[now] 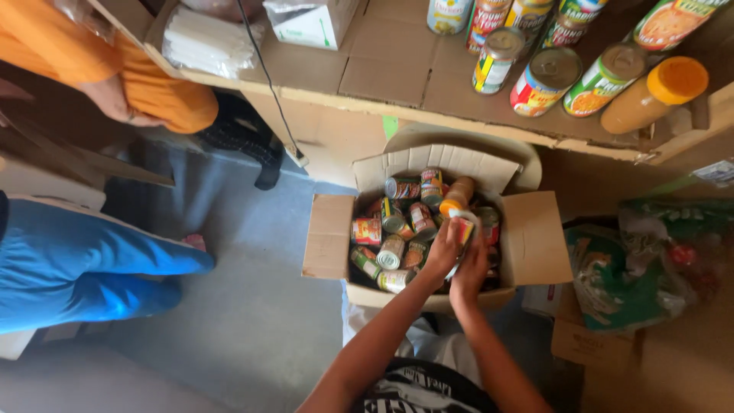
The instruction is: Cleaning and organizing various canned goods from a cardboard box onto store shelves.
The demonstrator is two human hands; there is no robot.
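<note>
From above, both hands are down in the open cardboard box. The left hand and the right hand press close together, clamped, it seems, on one can between them. More cans lie packed just left of the hands. A shelf runs beyond them.

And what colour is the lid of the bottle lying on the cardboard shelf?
Orange; the lid of the bottle shows best in the head view.

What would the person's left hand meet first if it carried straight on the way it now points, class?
Probably the orange-capped bottle standing among the cans, just beyond the left hand; depth is unclear.
</note>
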